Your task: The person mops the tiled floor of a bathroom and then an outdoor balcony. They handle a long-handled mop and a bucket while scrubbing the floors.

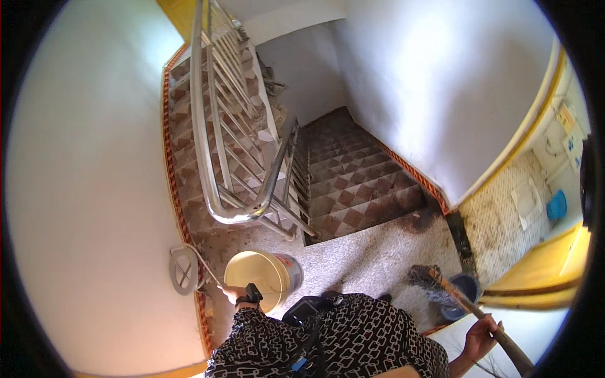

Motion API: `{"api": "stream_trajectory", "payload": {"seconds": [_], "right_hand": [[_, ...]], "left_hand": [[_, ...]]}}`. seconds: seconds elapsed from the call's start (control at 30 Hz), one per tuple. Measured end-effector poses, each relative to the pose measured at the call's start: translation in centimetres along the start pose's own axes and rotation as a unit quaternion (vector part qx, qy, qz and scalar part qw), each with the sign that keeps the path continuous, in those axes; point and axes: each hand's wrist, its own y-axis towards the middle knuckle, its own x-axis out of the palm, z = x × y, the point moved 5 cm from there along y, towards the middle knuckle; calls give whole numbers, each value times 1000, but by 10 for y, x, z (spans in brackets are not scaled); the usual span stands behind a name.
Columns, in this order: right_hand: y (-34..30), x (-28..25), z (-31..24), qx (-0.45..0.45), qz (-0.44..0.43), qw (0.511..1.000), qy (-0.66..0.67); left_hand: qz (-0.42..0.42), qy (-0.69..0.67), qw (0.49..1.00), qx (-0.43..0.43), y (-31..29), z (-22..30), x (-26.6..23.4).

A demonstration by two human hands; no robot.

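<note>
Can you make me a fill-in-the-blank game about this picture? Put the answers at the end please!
1. The thick wooden stick is held in the person's ____ hand.
2. The big bucket with the cream inside is closer to the person's ____ hand.
3. The shiny railing by the stairs is made of ____.
4. The small bucket at the far right is coloured ____.

Missing words: right; left; metal; blue.

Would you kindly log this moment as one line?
left hand: at white rod, by cream-lined bucket | right hand: gripping mop's wooden handle | mop head: at dark blue bucket | place: stair landing
</note>
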Motion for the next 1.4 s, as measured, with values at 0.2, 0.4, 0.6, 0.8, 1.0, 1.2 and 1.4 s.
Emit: {"api": "stream_trajectory", "payload": {"seconds": [0.2, 0.4, 0.6, 0.8, 1.0, 1.2, 1.4], "right_hand": [[55, 10, -70, 23, -8, 1000, -17], [58, 10, -55, -17, 40, 999, -4], [70, 13, -51, -30, 44, 999, 6], [74, 17, -63, -57, 53, 997, 12], [72, 12, -68, -88, 76, 993, 28], [68, 2, -76, -130, 90, 987, 23], [76, 1, -92, -127, 102, 986, 33]], "left_hand": [[28, -43, 998, 40, -105, -9, 41], [96, 86, 991, -39, -121, -54, 15], [140, 76, 975, -152, -121, -154, -23], [171, 87, 964, -186, -101, -160, -26], [199, 97, 957, -188, -91, -150, -25], [195, 99, 958, -188, -74, -166, 7], [179, 97, 961, -189, -52, -184, 56]]}}
